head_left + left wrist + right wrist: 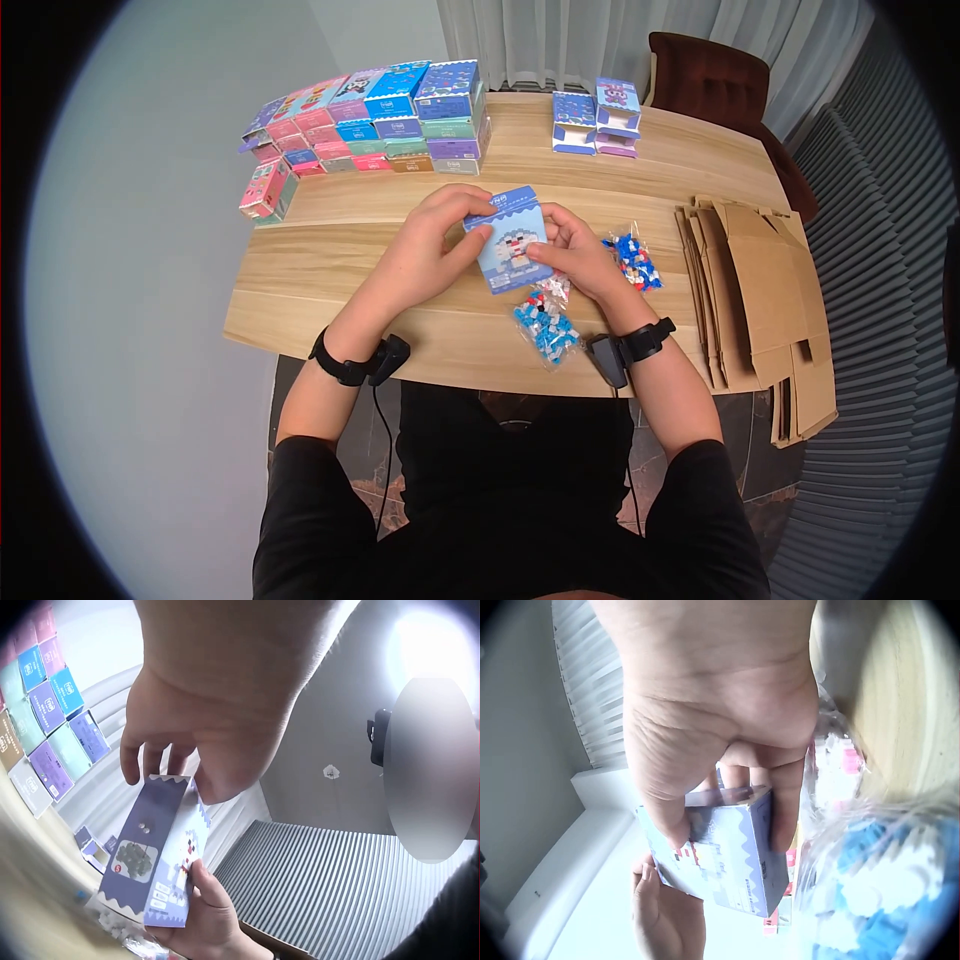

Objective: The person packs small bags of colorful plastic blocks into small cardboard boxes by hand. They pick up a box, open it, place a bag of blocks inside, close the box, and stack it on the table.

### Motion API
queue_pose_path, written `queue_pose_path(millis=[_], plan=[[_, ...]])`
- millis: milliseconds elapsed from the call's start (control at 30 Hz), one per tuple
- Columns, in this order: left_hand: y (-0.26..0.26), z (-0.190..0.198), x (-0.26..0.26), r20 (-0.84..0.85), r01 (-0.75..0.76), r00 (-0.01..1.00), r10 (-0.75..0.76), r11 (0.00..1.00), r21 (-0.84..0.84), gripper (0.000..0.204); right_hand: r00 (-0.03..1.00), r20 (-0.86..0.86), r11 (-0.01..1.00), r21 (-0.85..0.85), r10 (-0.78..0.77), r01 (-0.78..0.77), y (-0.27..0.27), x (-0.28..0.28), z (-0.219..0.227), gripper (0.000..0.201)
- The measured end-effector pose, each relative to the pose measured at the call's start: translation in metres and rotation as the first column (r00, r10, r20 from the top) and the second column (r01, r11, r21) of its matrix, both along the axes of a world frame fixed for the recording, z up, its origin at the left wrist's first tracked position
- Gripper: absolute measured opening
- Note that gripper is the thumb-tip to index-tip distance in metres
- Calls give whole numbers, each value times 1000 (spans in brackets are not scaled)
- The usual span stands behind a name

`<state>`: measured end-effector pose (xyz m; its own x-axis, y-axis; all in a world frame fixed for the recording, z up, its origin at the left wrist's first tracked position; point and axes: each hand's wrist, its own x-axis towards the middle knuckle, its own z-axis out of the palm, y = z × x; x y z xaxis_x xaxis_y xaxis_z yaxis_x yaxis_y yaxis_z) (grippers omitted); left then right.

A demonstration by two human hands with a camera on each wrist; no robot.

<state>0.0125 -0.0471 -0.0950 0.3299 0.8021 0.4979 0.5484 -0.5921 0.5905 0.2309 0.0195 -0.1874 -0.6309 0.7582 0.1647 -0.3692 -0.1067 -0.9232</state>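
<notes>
A blue box with a blocky white figure printed on its front [509, 252] is held above the table between both hands. The left hand [428, 246] grips its upper left part, thumb on the front face. On the right side, the right hand [582, 262] pinches the box, its thumb on the front and its fingers behind. The left wrist view shows the box's purple side [139, 851] with a small printed picture. In the right wrist view the right hand [724, 735] spans the box [731, 862]. Whether the box is sealed, I cannot tell.
Clear bags of blue pieces [548, 330] and mixed pieces [636, 262] lie near the hands, with a bag of pale pieces [553, 289] partly hidden. Stacked boxes [398, 128] stand back left, opened boxes [575, 136] at the back, flattened cardboard [770, 290] at right.
</notes>
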Motion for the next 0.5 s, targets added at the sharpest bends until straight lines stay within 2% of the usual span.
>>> queue_pose_path(millis=[67, 267, 367, 500], plan=[[-3, 1, 2, -11, -34, 999, 35, 994, 108, 26, 1000, 5, 999, -34, -14, 14, 1, 1, -3, 38], [-5, 10, -8, -86, 68, 993, -78, 991, -116, 37, 999, -44, 1000, -23, 20, -21, 1, 1, -3, 38], [-5, 11, -4, -130, 62, 990, -55, 997, 49, 44, 998, -68, 1000, -21, -15, 14, -3, 2, 0, 43], [-5, 9, -5, -164, 148, 976, -143, 989, 17, 51, 997, -76, 998, -58, -21, 16, 1, 3, -11, 47]])
